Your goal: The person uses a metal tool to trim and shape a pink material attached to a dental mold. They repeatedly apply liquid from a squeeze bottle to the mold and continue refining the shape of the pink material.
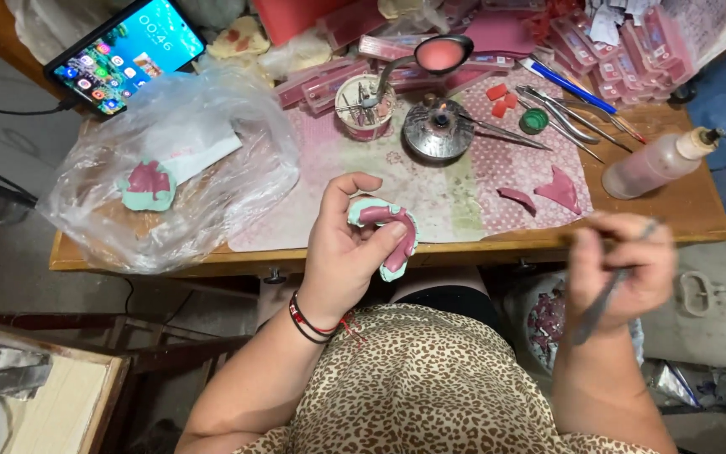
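Her left hand [342, 252] grips the green-and-pink dental cast [390, 235], while the right hand [623, 265] pinches a metal tool [602, 298] well apart.

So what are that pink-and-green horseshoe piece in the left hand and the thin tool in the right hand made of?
The horseshoe-shaped piece looks like a pale green plaster cast topped with dull pink wax: chalky matt base, smooth soft-looking top. The thin grey tool seems to be metal, judging by its dark sheen, though motion blur leaves that open.
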